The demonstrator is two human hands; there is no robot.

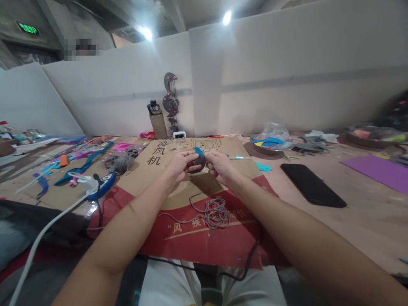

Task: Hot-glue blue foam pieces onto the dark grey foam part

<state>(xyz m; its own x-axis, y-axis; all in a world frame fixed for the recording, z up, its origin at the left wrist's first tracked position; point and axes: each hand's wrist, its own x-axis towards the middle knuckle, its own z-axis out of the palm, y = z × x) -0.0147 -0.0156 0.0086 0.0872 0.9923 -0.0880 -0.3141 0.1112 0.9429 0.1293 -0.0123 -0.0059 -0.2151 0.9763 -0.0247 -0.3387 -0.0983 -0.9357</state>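
a pale partition [127, 93] stands across the back, the biggest thing in sight. in front of it spreads a wooden table [306, 238], and on that, before the person, lies a cardboard sheet [134, 180], tan toward the back and red toward the near edge (with black printed characters on the tan part).

off to the right, a purple sheet [379, 172] lies flat, with a black phone-like slab [312, 185] nearer the cardboard. a brown bottle [157, 123] stands upright at the back, and a shallow bowl [267, 148] with clear plastic over it sits to the right of it.

a loose coil of grey cord [216, 212] rests on the red part, below the hands. the left hand [181, 165] holds a dark grey piece [198, 165] between thumb and fingers, up above the middle of the cardboard. the right hand [219, 165] has its fingertips drawn close together at the piece's right side; i cannot tell whether they pinch it. smallest is a pointed blue piece [199, 151], sticking up from the dark grey one, between the two hands.
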